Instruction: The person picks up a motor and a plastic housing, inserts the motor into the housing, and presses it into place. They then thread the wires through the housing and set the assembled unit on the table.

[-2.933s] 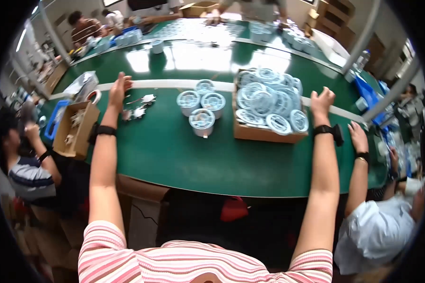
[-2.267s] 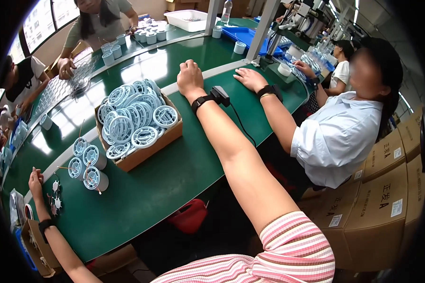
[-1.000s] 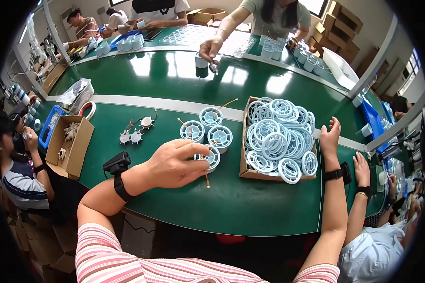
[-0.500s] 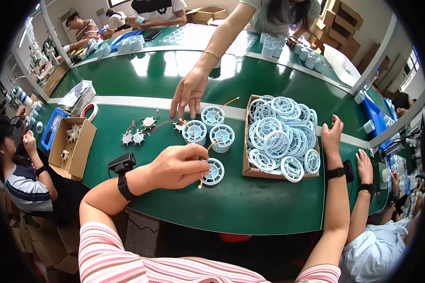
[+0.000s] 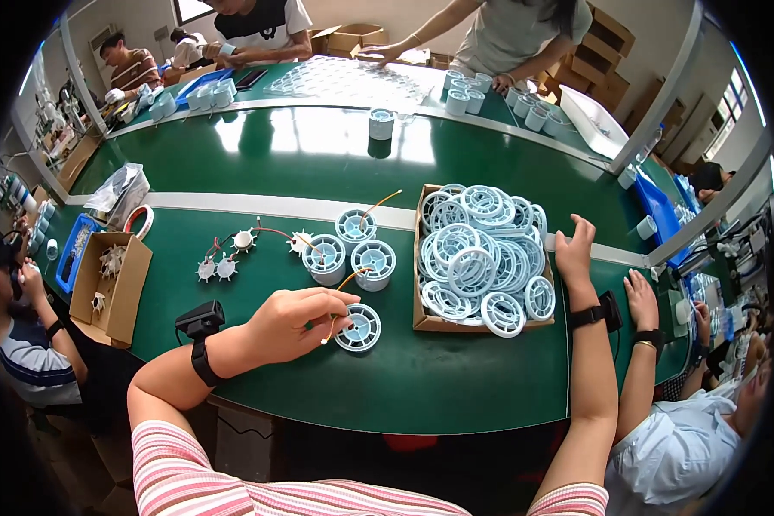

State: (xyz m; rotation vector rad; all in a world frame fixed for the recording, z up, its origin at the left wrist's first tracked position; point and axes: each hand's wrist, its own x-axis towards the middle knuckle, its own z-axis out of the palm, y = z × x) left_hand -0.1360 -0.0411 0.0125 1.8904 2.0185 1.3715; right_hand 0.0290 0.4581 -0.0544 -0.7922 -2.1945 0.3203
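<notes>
Pinching a thin orange wire between thumb and fingertips, the left hand hovers over the green table, at 9 o'clock from a pale blue plastic wheel lying flat there. The fingers are closed on the wire; its lower end hangs just beside the wheel's rim. Whether the wire joins the wheel cannot be told.

The right hand rests open and flat, fingers spread, against the 3 o'clock side of a cardboard box heaped with similar blue rings; it grips nothing.

At 12 o'clock from the held wheel stand three more wheels, some trailing wires. At 10 o'clock lie small white toothed hubs with red leads.

Judged from its thin ribs and open spokes, the wheel is light, rigid and likely brittle under a squeeze; its smooth plastic may slide on the table. It is best taken by the outer rim, across its width. The wire is limp and slender, so a fingertip pinch near its end gives control.
</notes>
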